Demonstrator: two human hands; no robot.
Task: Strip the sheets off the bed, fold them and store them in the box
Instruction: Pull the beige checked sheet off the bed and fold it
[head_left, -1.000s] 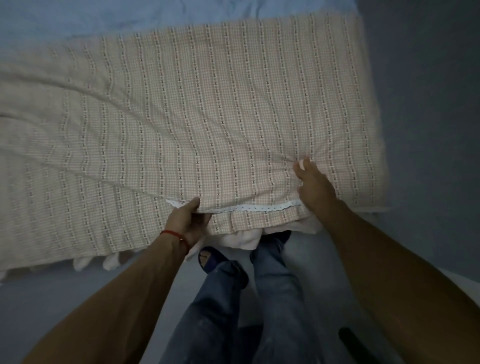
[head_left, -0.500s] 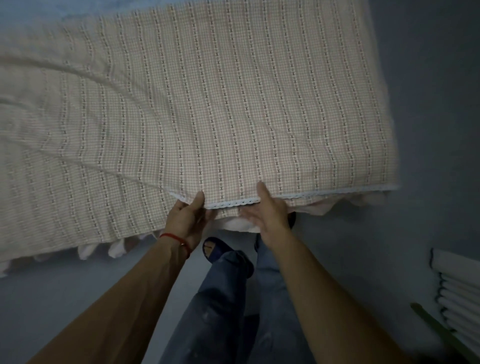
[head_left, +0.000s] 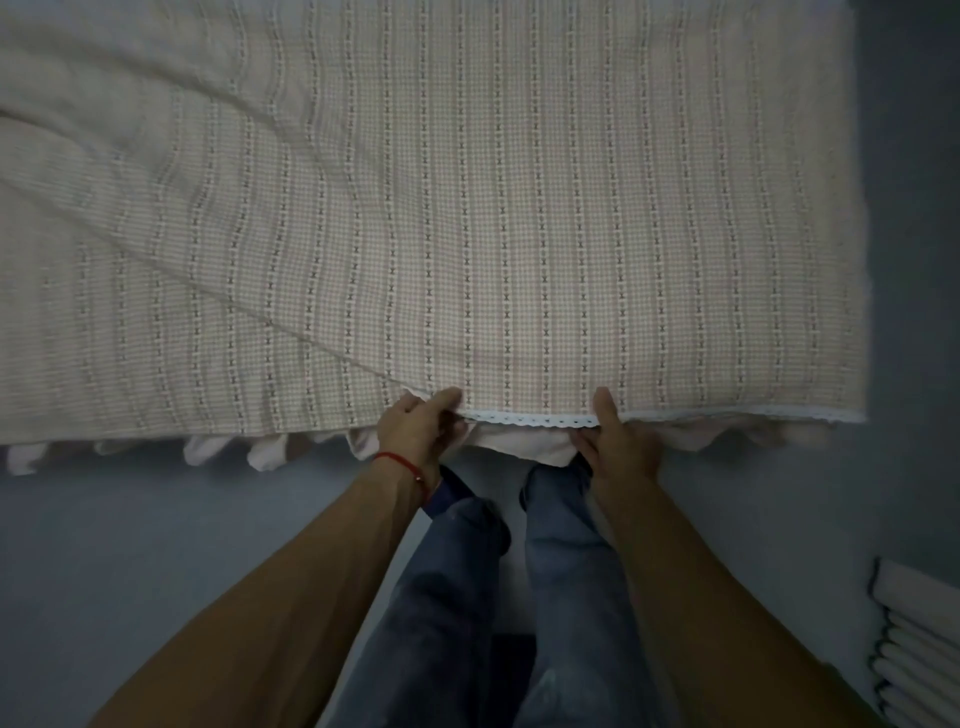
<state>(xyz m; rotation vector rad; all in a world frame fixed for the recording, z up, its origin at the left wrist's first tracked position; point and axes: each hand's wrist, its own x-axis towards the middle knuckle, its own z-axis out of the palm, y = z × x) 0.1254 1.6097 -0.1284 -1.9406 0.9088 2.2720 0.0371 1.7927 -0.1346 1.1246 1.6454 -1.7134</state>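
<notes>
A checked, striped sheet (head_left: 467, 208) with a white lace hem lies spread and creased across the bed (head_left: 524, 449), its white frilled skirt hanging below the near edge above the grey-blue floor (head_left: 156, 545).

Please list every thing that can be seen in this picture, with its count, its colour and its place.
checked sheet: one, beige-pink with dotted stripes, spread over the bed, filling the upper picture.
lace edge: one, white, along the near hem of the sheet.
white frill: one, white, hanging below the near edge, lower left.
floor: one, grey-blue, below and right of the bed.
ribbed white object: one, white, lower right corner; cannot tell what it is.
red bracelet: one, red, on the left wrist.
jeans: one pair, blue, bottom centre.
left hand: one, its grip pinches the hem.
right hand: one, holds the hem, thumb on top.
</notes>
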